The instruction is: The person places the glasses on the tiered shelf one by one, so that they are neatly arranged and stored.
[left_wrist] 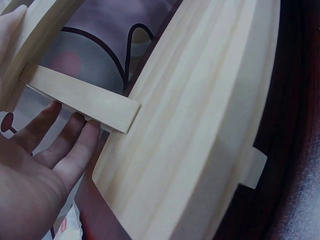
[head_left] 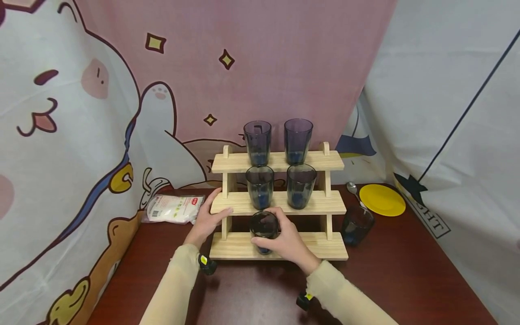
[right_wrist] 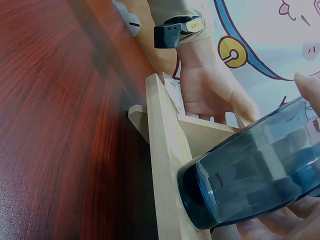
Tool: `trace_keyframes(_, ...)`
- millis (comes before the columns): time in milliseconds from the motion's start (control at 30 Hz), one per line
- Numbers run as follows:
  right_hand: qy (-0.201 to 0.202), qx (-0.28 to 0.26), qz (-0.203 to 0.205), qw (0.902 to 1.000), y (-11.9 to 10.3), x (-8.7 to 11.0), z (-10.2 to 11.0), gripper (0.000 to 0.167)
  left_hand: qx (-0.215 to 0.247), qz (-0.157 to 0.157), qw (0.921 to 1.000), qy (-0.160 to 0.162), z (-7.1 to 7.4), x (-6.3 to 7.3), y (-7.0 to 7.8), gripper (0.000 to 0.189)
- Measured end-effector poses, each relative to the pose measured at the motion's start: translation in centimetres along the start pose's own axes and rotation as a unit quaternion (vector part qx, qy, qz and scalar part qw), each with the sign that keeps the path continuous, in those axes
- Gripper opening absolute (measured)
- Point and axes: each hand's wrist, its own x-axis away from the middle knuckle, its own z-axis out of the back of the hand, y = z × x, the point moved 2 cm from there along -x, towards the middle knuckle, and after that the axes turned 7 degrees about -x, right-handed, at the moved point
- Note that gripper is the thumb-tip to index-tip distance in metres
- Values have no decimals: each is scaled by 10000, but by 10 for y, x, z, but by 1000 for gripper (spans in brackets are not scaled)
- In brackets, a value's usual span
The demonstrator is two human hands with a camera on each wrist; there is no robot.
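Note:
A three-tier wooden rack (head_left: 278, 205) stands on the table. At the left end of its middle shelf, my left hand (head_left: 208, 220) grips the board, thumb on the front edge. In the left wrist view, the fingers (left_wrist: 80, 145) reach the side support. My right hand (head_left: 287, 240) holds a dark tinted drinking glass (head_left: 264, 225) around its upper part, over the bottom shelf. The right wrist view has that glass (right_wrist: 250, 172) with its base right at the bottom board. Two glasses stand on the middle shelf, including one glass (head_left: 260, 187) at left, and two purplish glasses stand on top.
Right of the rack, another dark glass (head_left: 357, 225) stands on the table (head_left: 410, 271). Behind it lie a metal spoon (head_left: 352, 188) and a yellow plate (head_left: 382, 200). A plastic-wrapped white package (head_left: 174, 208) lies left of the rack. Printed cloth hangs behind and at both sides.

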Motion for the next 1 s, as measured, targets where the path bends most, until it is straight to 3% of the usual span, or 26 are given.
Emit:
trace_keyframes(467,65,-25,-50,10000,-2,4,-6,73,44,-32,10000,-57,0,0,-2,84)
trace_keyframes(767,111,199,-217,9995,2,8,-7,76,-69,107,9999,-37,1,0,-1,85)
trace_keyframes(1000,43,564,-171,9983,1,13,-2,93,-90,98,9999,0,1,0,-1,84)
